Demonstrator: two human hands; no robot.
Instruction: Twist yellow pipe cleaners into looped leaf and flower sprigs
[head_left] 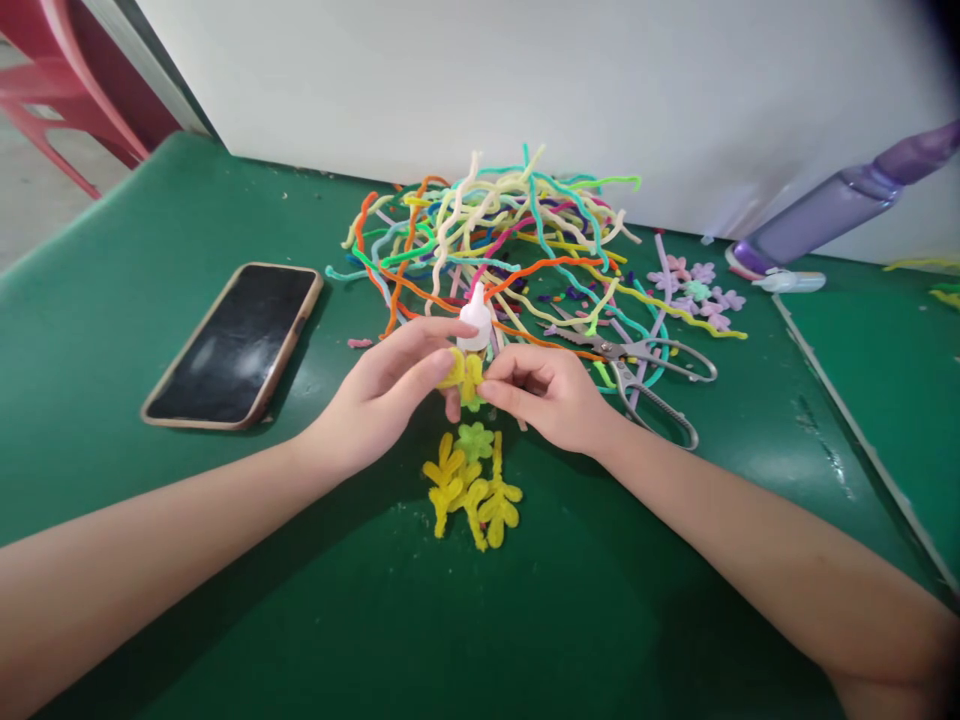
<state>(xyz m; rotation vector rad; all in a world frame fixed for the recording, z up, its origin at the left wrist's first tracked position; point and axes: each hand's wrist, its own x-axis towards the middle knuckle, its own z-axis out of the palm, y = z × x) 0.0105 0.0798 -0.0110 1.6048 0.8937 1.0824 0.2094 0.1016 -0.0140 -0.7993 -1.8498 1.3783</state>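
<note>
Yellow fuzzy piece (472, 372) is in the middle of the scene, pinched between both hands over the green table (600, 620). Left hand (382, 400) has thumb and fingers closed on its left loop, right hand (551, 400) has a narrow thumb-and-finger pinch on the other side. I'd guess two small grips because it's soft and would flop with just one. White-capped bottle (475, 325) is right behind, nozzle up; can't tell if the left index finger touches it or just overlaps. More yellow sprigs (501, 507) and a light green flower (475, 441) lie on the near side, probably for easy reach. Tangled fuzzy stems (517, 185) are heaped on the far side, which likely leaves elbow room. Scissors (616, 350) lie with handles out to the right, handy for that hand imo. Phone (234, 345) is off left, well apart, so probably just out of the way.
</note>
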